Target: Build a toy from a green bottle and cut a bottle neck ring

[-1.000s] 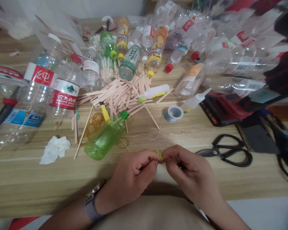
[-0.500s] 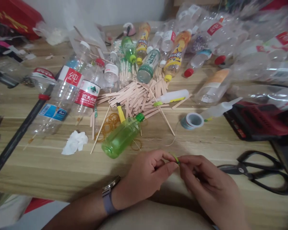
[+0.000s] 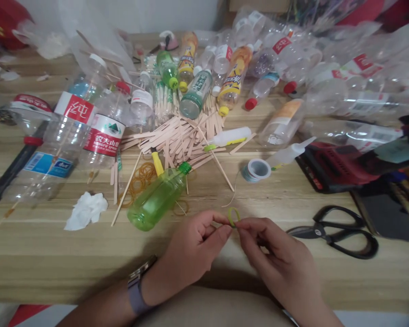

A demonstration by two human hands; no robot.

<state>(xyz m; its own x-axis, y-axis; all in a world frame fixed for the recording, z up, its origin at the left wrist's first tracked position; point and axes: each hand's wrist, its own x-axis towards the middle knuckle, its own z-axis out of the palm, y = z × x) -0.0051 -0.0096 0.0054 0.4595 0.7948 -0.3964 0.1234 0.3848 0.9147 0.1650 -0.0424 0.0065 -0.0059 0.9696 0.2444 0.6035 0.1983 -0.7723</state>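
Tiny yellow-green, plastic-looking ring (image 3: pixel 229 215) sticks up around 12 o'clock from the pinch, long axis roughly 12-to-6, left hand (image 3: pixel 195 249) and right hand (image 3: pixel 280 255) both pinched snug on its lower edge, so neither's nearer.

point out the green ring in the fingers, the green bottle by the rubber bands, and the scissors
Green ring (image 3: pixel 230 215): head view, left side of its band
Green bottle (image 3: pixel 157 198): head view, middle of its body
Scissors (image 3: pixel 318 232): head view, at the pivot
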